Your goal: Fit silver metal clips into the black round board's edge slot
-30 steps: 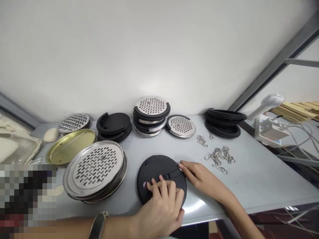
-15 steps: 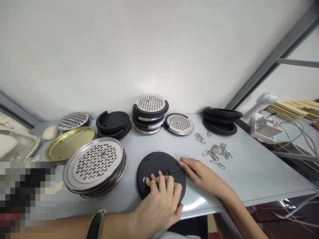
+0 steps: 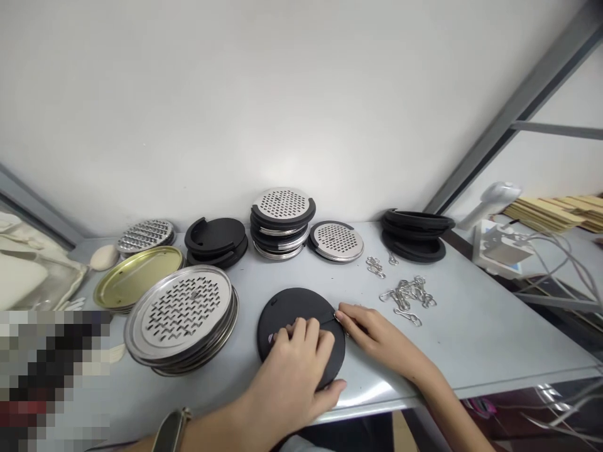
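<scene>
A round black plastic holder (image 3: pixel 287 307) lies on the table in front of me. My left hand (image 3: pixel 296 370) grips it, curled fingers on its top and thumb at the near right edge. A small pale mark shows by the fingertips. At the holder's right edge my right hand (image 3: pixel 367 329) pinches a small metal clip (image 3: pixel 336 316), mostly hidden by the fingers. To the right lie several loose metal spring clips (image 3: pixel 407 294). On the left stands a stack of round metal grater plates (image 3: pixel 183 307), the top one pierced with slots.
Behind are gold-coloured discs (image 3: pixel 136 273), black holders (image 3: pixel 219 235), a stack of holders with grater plates (image 3: pixel 282 210), a single grater disc (image 3: pixel 338 240) and black rings (image 3: pixel 417 235). A white device with cables (image 3: pixel 499 248) stands at the right. The table's front edge (image 3: pixel 372 403) is close.
My left fingers have drawn back and curled more on the holder, and its thumb reaches further out. My right hand stays at the holder's edge. The view has shifted slightly.
</scene>
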A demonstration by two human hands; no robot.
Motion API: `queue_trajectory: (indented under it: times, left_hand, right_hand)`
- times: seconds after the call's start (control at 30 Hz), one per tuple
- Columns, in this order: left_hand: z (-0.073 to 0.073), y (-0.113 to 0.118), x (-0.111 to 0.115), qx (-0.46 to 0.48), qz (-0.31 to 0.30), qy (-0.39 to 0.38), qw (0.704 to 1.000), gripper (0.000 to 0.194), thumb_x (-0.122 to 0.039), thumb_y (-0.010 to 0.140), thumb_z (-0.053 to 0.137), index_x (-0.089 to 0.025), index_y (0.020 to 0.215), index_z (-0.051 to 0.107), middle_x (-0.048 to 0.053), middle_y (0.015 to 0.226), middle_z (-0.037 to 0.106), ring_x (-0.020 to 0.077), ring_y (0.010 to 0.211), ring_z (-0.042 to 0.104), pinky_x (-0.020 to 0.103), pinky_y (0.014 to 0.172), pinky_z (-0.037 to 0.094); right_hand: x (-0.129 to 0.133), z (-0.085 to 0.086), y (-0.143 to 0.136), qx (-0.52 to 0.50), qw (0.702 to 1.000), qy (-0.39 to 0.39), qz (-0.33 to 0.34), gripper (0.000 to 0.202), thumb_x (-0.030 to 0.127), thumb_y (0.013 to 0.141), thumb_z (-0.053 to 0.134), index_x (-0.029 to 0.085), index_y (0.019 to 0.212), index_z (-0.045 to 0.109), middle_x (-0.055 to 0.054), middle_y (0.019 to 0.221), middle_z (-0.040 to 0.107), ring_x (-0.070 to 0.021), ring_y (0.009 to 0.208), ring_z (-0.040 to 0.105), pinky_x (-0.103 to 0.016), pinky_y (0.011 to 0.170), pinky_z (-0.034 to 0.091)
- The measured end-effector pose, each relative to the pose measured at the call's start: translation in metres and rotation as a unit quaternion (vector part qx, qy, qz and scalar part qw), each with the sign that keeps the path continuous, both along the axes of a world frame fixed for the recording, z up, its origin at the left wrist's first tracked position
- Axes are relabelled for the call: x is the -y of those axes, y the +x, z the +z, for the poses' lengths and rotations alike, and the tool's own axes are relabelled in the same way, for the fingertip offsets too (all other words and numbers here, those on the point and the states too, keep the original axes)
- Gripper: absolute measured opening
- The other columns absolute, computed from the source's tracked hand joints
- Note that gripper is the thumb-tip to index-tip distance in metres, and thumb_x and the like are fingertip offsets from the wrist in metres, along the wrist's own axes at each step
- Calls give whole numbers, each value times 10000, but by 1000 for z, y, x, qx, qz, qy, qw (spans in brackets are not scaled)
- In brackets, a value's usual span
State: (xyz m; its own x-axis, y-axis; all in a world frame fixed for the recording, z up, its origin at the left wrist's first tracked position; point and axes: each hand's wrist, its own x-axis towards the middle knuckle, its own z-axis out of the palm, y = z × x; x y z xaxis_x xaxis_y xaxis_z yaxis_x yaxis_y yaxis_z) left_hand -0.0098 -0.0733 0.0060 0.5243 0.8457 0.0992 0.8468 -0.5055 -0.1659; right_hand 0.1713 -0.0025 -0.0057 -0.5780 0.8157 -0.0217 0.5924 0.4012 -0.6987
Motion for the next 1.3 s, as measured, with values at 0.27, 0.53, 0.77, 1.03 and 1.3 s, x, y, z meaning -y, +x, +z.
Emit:
queue_trajectory:
  times: [0.27, 0.53, 0.77, 1.03, 1.3]
  left_hand:
    - [0, -41, 8, 153, 33, -7, 988, 646, -476, 879, 423, -102, 1389, 294, 192, 1428, 325, 309, 1280, 360, 439, 1001, 390]
    - [-15, -58, 25, 169, 38, -51, 984, 669, -367, 909, 411, -188, 1463, 81, 85, 1526, 111, 260, 1389, 151, 430, 1105, 270]
    - [-18, -57, 25, 183, 34, -51, 981, 663, -359, 911, 411, -205, 1463, 78, 69, 1529, 103, 260, 1390, 147, 436, 1109, 258]
    - [-18, -57, 26, 180, 31, -53, 982, 688, -335, 895, 432, -207, 1463, 67, 77, 1529, 97, 270, 1390, 145, 456, 1101, 259]
    - [-20, -55, 26, 190, 34, -45, 980, 854, -383, 789, 575, -209, 1464, 82, 98, 1528, 85, 317, 1383, 148, 493, 1090, 264]
  right_hand:
    - [3, 0, 2, 7, 1000, 18, 2, 361, 403, 982, 261, 213, 685, 340, 39, 616, 421, -130, 576, 432, -258, 579, 340]
    - [6, 0, 0, -6, 999, 46, 4, 351, 380, 975, 266, 213, 681, 360, 34, 611, 433, -134, 576, 436, -259, 583, 350]
    - [7, -3, -3, -20, 997, 59, -39, 344, 388, 968, 277, 219, 671, 317, 57, 572, 361, -122, 525, 379, -242, 533, 299]
    - [6, -3, -6, -18, 995, 68, -66, 333, 378, 961, 272, 221, 673, 330, 34, 586, 446, -141, 541, 443, -246, 536, 317]
    - [2, -3, -7, 15, 995, 80, -55, 327, 345, 965, 270, 218, 677, 357, 32, 577, 449, -134, 526, 447, -248, 533, 315]
